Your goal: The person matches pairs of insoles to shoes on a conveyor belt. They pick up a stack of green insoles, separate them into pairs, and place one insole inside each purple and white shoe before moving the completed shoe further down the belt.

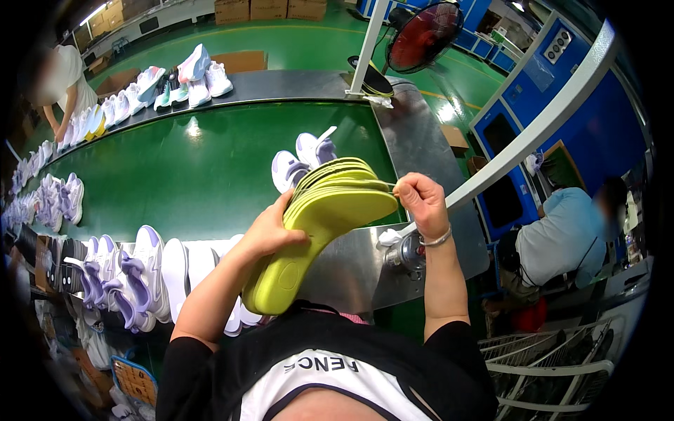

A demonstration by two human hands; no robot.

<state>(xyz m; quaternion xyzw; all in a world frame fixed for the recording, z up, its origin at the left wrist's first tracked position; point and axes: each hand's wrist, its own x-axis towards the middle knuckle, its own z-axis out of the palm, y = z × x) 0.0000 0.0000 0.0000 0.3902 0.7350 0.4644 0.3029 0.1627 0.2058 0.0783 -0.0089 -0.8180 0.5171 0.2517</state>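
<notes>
Yellow-green insoles (pixel 319 224) sit in a fanned stack, gripped by the left hand (pixel 270 231), its fingers curled under and thumb pressed on top. Right hand (pixel 421 200) pinches the toe edge of what looks like the top insole between thumb and fingertips. Just beyond lie two white-and-lilac sneakers (pixel 302 161) on the green conveyor belt (pixel 196 168), more shoes along its edges
</notes>
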